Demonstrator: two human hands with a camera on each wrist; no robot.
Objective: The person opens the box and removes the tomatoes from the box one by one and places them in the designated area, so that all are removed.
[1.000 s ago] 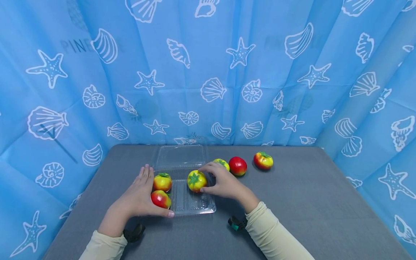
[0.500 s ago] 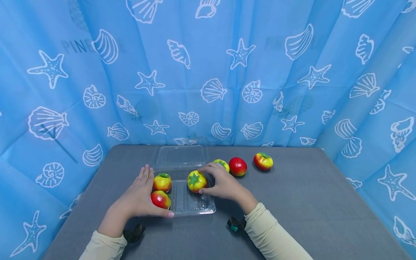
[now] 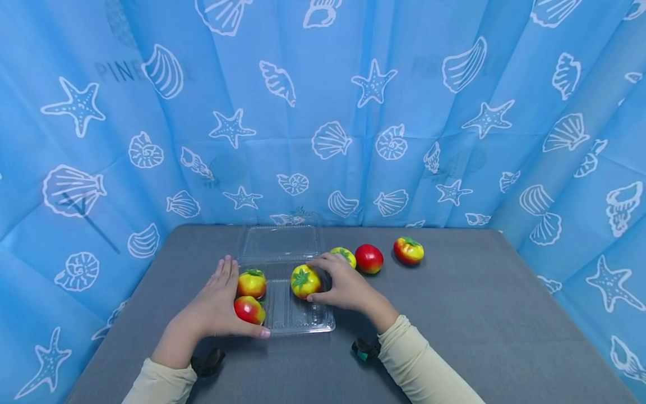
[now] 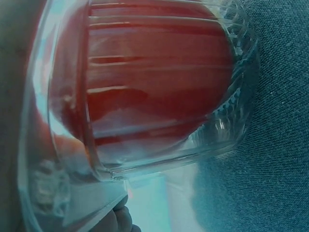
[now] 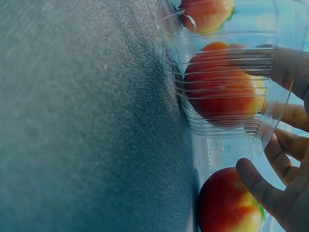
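Observation:
A clear plastic clamshell box (image 3: 279, 317) lies with its lid (image 3: 282, 241) folded back. In its left side sit two yellow-red toy tomatoes (image 3: 252, 283). My left hand (image 3: 214, 303) rests along the box's left side, fingers straight and thumb stretched along the front edge. A third toy tomato (image 3: 305, 281), yellow on top with a green star of leaves, is in the right side of the box. My right hand (image 3: 348, 285) holds it between thumb and fingers. In the right wrist view some fingers reach over the box's rim around this tomato (image 5: 219, 89).
Right of the box, a yellow toy tomato (image 3: 345, 254) is partly hidden behind my right hand. Beside it lie a red one (image 3: 369, 258) and a red-yellow one (image 3: 409, 250). A blue shell-print curtain (image 3: 323, 112) hangs behind the grey table (image 3: 469, 314).
My right thumb has slid slightly left along the front of the toy tomato, and the right forearm has shifted a little left. The left hand, box and fruit look unmoved.

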